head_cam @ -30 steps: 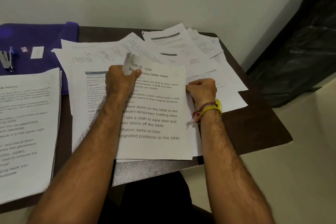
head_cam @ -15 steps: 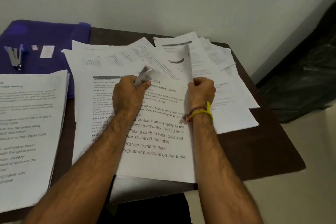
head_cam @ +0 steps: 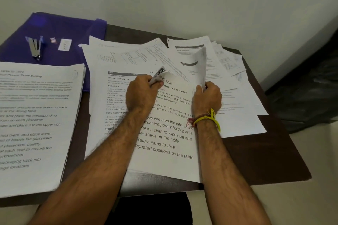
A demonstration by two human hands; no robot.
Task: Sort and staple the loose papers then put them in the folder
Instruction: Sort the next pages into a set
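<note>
Two hands work a printed set on a dark table (head_cam: 256, 160): the left hand (head_cam: 140, 95) pinches the curled top-left corners of the sheets (head_cam: 164, 133), while the right hand (head_cam: 207, 97) grips the upturned right edge. Squaring the corners before stapling looks wise. Loose papers (head_cam: 228, 64) fan out beyond; a sorted stack (head_cam: 36, 115) lies left, overhanging the near edge. The stapler (head_cam: 34, 47) rests on the purple folder (head_cam: 64, 29), far left, an unobstructed reach.
</note>
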